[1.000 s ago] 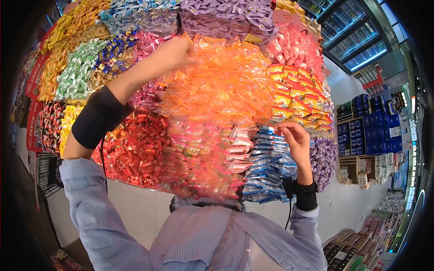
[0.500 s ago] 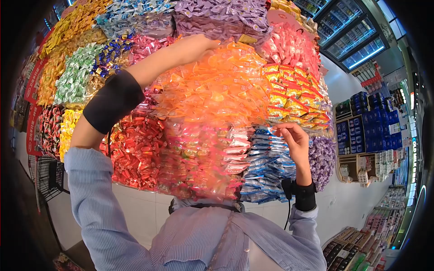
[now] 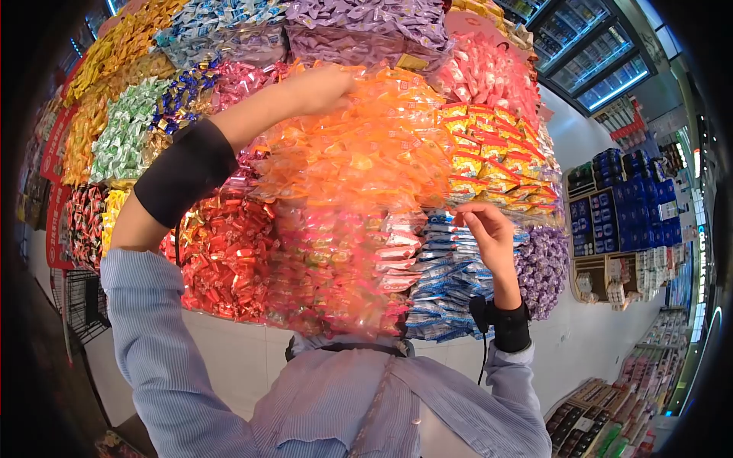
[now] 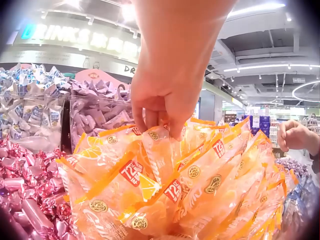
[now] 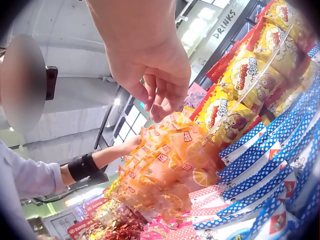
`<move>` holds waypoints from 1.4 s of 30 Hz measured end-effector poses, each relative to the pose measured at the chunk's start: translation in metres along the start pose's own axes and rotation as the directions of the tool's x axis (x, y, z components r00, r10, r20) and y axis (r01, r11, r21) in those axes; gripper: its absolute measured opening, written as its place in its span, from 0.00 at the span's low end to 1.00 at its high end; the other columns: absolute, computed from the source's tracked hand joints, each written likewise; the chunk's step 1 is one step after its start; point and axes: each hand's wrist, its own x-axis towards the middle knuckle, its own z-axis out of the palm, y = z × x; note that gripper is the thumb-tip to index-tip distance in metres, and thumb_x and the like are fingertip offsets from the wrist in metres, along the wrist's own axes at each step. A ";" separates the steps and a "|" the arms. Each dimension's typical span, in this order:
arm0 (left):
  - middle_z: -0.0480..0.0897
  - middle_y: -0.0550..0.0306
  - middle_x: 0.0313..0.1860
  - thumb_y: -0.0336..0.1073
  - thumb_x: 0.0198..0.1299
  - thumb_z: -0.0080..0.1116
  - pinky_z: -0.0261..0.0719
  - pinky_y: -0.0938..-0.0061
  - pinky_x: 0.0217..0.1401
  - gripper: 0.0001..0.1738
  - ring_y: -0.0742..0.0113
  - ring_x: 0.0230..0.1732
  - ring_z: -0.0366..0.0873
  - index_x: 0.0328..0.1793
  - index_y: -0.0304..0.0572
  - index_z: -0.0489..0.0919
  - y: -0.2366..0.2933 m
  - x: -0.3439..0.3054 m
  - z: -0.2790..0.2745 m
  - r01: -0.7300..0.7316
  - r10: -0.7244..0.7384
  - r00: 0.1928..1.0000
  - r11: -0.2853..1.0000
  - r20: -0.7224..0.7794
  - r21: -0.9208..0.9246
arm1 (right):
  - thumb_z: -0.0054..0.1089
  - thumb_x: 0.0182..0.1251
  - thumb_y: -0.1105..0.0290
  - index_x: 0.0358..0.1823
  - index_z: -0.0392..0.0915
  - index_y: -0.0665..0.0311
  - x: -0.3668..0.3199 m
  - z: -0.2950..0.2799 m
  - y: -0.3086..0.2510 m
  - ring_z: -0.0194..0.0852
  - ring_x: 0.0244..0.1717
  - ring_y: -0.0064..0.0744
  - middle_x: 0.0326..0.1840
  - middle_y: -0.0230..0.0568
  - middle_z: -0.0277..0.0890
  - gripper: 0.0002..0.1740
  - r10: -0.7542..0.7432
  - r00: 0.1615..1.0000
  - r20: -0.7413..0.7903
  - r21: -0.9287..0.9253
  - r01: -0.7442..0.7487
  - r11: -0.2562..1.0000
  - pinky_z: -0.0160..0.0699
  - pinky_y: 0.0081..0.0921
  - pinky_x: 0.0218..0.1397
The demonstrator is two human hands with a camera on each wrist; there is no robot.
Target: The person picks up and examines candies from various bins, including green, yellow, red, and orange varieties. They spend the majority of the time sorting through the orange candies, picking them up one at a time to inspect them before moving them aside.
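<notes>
Sloped shop display of wrapped sweets: purple packets (image 3: 366,23) above, red-and-yellow packets (image 3: 489,164) to the right, blue-and-white dotted packets (image 3: 447,267) below. The heap of orange translucent sweet packets (image 3: 366,145) lies in the centre. The left hand (image 3: 324,88) is at its top edge, fingertips pinching a packet. The right hand (image 3: 485,233) is at its lower right edge, fingers curled; whether it grips anything cannot be told. The hands are well apart.

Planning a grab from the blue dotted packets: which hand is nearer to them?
Right. The right hand hovers just over the blue dotted packets; the left hand is well away, pinching orange candies at the top of their pile.
</notes>
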 end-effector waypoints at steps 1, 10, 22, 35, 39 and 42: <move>0.79 0.45 0.29 0.37 0.53 0.59 0.72 0.58 0.38 0.12 0.48 0.36 0.77 0.33 0.34 0.73 0.001 0.000 0.001 0.008 -0.008 1.000 1.000 0.015 0.006 | 0.50 0.66 0.74 0.43 0.75 0.69 0.000 0.000 0.000 0.75 0.39 0.25 0.40 0.38 0.78 0.08 0.005 1.000 -0.001 -0.010 -0.005 1.000 0.73 0.21 0.45; 0.79 0.43 0.31 0.40 0.52 0.59 0.72 0.58 0.37 0.13 0.47 0.37 0.78 0.34 0.36 0.75 -0.007 0.015 0.008 0.068 -0.068 0.995 0.998 0.068 0.008 | 0.50 0.66 0.75 0.42 0.75 0.69 -0.004 0.006 0.000 0.75 0.42 0.24 0.41 0.37 0.77 0.08 0.053 0.998 0.029 0.058 -0.054 0.997 0.73 0.21 0.47; 0.81 0.53 0.28 0.35 0.55 0.56 0.74 0.73 0.36 0.10 0.67 0.31 0.78 0.36 0.35 0.77 -0.049 -0.034 -0.044 0.164 -0.299 0.853 0.932 -0.428 -0.324 | 0.50 0.66 0.74 0.41 0.75 0.70 -0.025 -0.001 0.008 0.74 0.38 0.24 0.38 0.39 0.77 0.08 0.065 0.997 -0.032 0.064 -0.062 0.996 0.72 0.21 0.44; 0.82 0.49 0.34 0.25 0.50 0.53 0.75 0.70 0.42 0.10 0.59 0.37 0.80 0.41 0.35 0.79 -0.085 0.007 0.007 0.160 -0.250 0.941 0.923 -0.227 -0.351 | 0.48 0.67 0.73 0.41 0.74 0.71 -0.017 0.013 0.011 0.73 0.39 0.24 0.38 0.38 0.76 0.08 0.106 0.994 0.027 0.100 -0.108 0.989 0.72 0.22 0.46; 0.82 0.49 0.34 0.27 0.50 0.56 0.74 0.68 0.42 0.11 0.54 0.37 0.79 0.41 0.38 0.79 -0.072 0.028 0.013 0.035 -0.104 0.939 0.977 -0.326 -0.212 | 0.50 0.67 0.71 0.41 0.74 0.70 -0.016 0.012 0.014 0.73 0.39 0.24 0.39 0.38 0.76 0.09 0.114 0.993 0.020 0.097 -0.115 0.989 0.72 0.22 0.46; 0.82 0.50 0.32 0.30 0.49 0.58 0.74 0.66 0.40 0.11 0.51 0.34 0.78 0.41 0.40 0.80 -0.073 0.039 0.023 -0.033 0.015 0.911 0.999 -0.412 -0.038 | 0.50 0.67 0.70 0.41 0.74 0.70 -0.015 0.011 0.016 0.73 0.39 0.24 0.38 0.38 0.76 0.10 0.121 0.993 0.015 0.106 -0.122 0.987 0.72 0.22 0.46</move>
